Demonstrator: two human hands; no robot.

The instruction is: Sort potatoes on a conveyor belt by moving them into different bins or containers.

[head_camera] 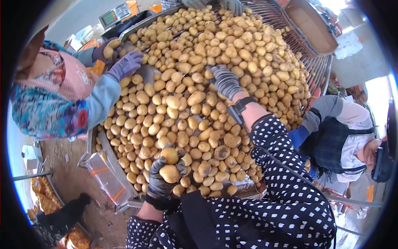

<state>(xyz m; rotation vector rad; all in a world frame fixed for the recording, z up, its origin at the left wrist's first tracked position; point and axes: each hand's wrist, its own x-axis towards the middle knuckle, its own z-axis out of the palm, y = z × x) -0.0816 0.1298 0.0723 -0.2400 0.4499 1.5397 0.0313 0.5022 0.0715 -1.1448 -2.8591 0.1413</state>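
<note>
A broad heap of potatoes (174,112) covers a metal sorting table. Low in the view, my left hand (164,174), in a dark grey glove, holds two potatoes (169,173), one above the other, over the near part of the heap. My right hand (224,81), in a grey striped glove with a black strap at the wrist, reaches out to the heap's middle. Its fingertips touch a potato (209,74); whether they grip it is hard to tell.
A person in purple gloves (126,66) handles potatoes at left; another stands at right in blue sleeves (298,135). Gloved hands (234,7) show at the far edge. A cardboard box (307,26) rests on metal bars. A digital scale (115,15) and filled net bags (46,193) stand left.
</note>
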